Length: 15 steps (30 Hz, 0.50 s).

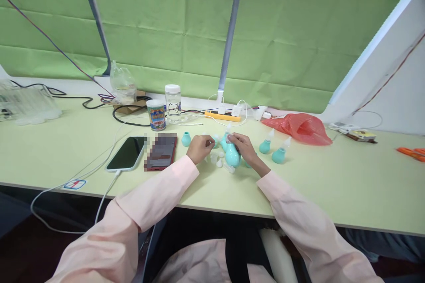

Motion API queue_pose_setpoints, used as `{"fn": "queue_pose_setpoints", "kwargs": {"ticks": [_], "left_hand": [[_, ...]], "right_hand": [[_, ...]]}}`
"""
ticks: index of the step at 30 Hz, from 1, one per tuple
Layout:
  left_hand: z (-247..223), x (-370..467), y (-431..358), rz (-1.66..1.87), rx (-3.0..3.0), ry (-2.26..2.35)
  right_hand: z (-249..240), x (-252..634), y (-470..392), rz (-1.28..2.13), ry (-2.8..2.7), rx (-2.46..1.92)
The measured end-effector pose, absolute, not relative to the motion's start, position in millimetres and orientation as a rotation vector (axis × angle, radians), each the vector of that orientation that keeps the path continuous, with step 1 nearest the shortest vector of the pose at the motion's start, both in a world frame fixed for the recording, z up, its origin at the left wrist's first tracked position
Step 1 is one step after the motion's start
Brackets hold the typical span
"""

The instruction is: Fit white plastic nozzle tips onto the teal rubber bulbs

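My right hand (243, 147) grips a glossy teal rubber bulb syringe (233, 157) near its neck, its round end pointing down. Just to the left, my left hand (199, 149) is closed in a pinch; whatever lies between its fingertips is too small to make out. Behind and between the hands stand more teal bulbs, partly hidden by the fingers. Small clear-white nozzle tips (219, 163) lie loose on the table below the hands. An uncapped teal bulb (186, 139) stands left of my left hand. Two bulbs with clear tips, a nearer one (278, 155) and a farther one (264, 146), stand to the right.
Left on the pale table (332, 185) lie a phone on a cable (126, 154) and a dark red-edged phone (162, 152). Behind them stand a printed tub (156, 115) and a clear jar (173, 102). A power strip (222, 116), red plastic bag (300, 129) and orange-handled scissors (411, 153) lie farther out.
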<state>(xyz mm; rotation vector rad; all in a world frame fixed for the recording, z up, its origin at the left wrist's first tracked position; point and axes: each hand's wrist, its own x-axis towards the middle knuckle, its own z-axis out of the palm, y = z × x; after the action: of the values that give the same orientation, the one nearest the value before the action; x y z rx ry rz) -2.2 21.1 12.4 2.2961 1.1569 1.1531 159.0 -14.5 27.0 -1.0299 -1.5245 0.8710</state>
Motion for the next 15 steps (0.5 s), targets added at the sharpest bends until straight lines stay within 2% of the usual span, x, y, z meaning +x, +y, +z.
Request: {"fn": "queue_pose_setpoints", "kwargs": {"ticks": [4,9,15], "left_hand": [[6.7,-0.6,20.8,1.102,2.47,1.229],[14.8,1.6,6.7,1.288,2.304,1.059],[20.7,7.9,-12.6,1.077,2.35,0.978]], "right_hand": [[23.4,156.5,-15.1,0.923,-1.593,-1.003],[19.9,153.6,-15.5,0.964,-1.619,-0.945],[22.7,151.7,-21.2,0.85,-1.557,-0.97]]}}
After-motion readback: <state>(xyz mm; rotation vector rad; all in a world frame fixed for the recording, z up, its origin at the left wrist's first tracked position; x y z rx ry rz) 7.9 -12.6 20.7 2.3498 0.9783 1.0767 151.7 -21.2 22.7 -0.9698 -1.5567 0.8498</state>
